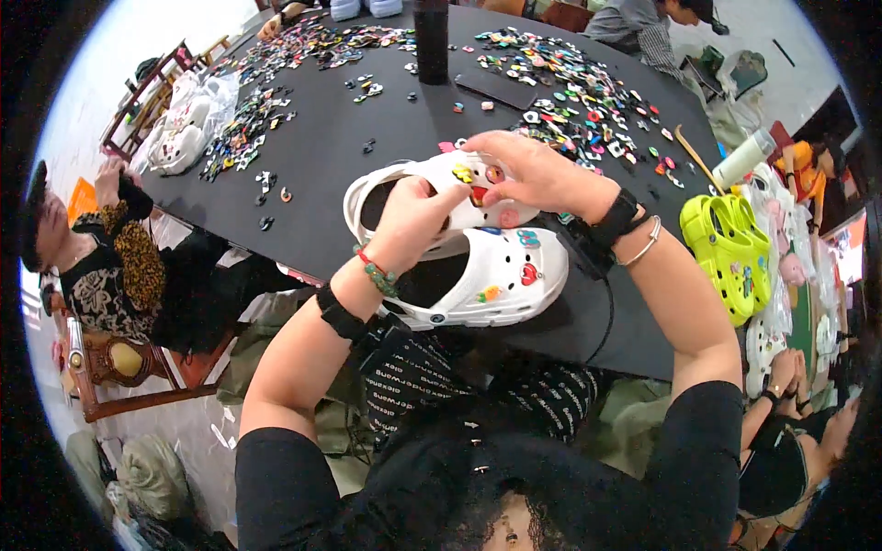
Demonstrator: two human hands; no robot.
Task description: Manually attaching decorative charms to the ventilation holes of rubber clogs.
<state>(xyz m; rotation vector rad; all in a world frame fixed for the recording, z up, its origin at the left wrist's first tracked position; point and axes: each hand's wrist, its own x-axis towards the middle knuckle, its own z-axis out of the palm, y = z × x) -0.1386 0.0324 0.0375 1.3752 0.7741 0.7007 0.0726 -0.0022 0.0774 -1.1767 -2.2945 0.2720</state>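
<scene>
Two white clogs lie side by side on the table before me. My left hand point(409, 219) grips the farther white clog point(427, 174), some of its fingers hidden by the opening and its thumb over the upper. My right hand point(537, 174) curls over the toe of the same clog, fingers at the far side and thumb beside a red shoe charm point(478, 196). A yellow charm point(461, 172) and a pink one point(510, 218) sit there too. The nearer white clog point(501, 275) bears a red heart charm point(529, 274), a blue charm point(526, 238) and a carrot-like charm point(489, 294).
Piles of loose colourful charms point(588, 106) spread over the dark table point(322, 156). A dark tumbler point(430, 46) and a black phone point(496, 90) are behind the clogs. Lime-green clogs point(726, 253) and a pale bottle point(744, 158) stand at right. Other people sit around.
</scene>
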